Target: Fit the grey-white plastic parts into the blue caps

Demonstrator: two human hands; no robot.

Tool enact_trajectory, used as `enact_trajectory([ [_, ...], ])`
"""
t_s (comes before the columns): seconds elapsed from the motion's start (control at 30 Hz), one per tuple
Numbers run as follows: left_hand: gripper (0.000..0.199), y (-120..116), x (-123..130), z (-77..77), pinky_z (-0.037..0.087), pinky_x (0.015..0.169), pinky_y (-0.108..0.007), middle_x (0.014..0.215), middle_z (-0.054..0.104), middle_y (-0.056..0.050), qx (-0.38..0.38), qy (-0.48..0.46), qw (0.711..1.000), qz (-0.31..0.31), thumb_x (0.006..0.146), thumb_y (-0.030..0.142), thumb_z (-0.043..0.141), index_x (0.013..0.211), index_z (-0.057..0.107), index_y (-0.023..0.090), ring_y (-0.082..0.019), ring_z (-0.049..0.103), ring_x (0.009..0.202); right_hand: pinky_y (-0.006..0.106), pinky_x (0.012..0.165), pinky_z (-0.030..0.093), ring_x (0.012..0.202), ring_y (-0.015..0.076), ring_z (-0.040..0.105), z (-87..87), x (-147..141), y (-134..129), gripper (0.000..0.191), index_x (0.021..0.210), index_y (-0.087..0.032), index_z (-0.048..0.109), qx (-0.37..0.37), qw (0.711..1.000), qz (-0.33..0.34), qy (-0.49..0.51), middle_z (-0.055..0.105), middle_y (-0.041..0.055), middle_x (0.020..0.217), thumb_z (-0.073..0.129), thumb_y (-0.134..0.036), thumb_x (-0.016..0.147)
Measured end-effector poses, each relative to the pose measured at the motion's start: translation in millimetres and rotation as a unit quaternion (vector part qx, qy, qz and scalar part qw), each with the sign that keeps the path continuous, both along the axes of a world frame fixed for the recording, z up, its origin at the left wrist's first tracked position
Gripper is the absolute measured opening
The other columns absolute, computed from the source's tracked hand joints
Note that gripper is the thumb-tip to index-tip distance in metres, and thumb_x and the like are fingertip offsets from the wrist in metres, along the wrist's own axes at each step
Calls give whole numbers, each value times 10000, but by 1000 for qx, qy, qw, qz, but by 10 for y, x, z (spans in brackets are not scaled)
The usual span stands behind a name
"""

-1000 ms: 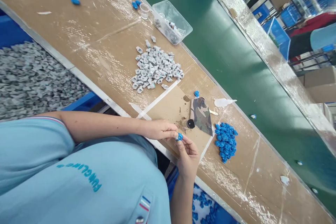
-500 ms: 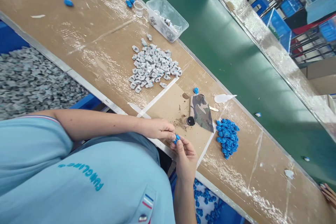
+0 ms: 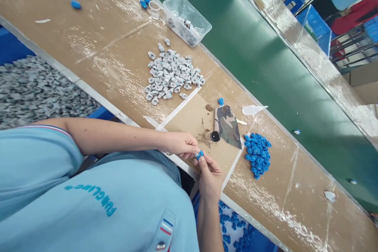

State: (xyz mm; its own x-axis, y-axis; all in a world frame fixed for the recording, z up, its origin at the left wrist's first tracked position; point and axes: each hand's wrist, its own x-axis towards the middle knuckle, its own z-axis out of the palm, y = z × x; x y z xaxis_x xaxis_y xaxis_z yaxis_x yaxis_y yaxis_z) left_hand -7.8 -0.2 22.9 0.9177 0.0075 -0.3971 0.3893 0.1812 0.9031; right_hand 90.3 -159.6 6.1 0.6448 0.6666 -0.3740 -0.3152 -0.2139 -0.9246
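Observation:
My left hand (image 3: 183, 144) is closed, its fingertips pinching a small grey-white piece (image 3: 196, 155) against a blue piece. The blue piece (image 3: 200, 154) is held between the thumb and fingers of my right hand (image 3: 210, 173). Both hands meet over the table's near edge. Just beyond them a small cup of dark liquid (image 3: 215, 136) stands beside a folded camouflage cloth (image 3: 228, 126). A pile of grey pieces (image 3: 173, 73) lies farther up the table, and a pile of blue pieces (image 3: 257, 153) lies to the right.
A clear plastic tub (image 3: 187, 21) with small parts sits at the table's far edge, beside a clear cup (image 3: 154, 10). Bins of grey pieces (image 3: 44, 90) and blue pieces (image 3: 236, 224) stand below the near edge. A green belt (image 3: 251, 59) runs beyond.
The blue piece has turned slightly between my fingers, and the grey-white piece shows more. Small pieces on the green belt have shifted right. A hand at the far right edge has mostly left view.

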Motion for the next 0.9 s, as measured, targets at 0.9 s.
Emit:
enact_trajectory([
  [0.9,271,49,-185,-106,444,912,-266,1030,690,-159,278,-271,921,33,905,173,446,1067,654,111,-191,616,1001,335,779,597,875,173,691,-76,-8,-87,267,1002,-278,692,76,857,51,-508,717,43,988,674,-139,774],
])
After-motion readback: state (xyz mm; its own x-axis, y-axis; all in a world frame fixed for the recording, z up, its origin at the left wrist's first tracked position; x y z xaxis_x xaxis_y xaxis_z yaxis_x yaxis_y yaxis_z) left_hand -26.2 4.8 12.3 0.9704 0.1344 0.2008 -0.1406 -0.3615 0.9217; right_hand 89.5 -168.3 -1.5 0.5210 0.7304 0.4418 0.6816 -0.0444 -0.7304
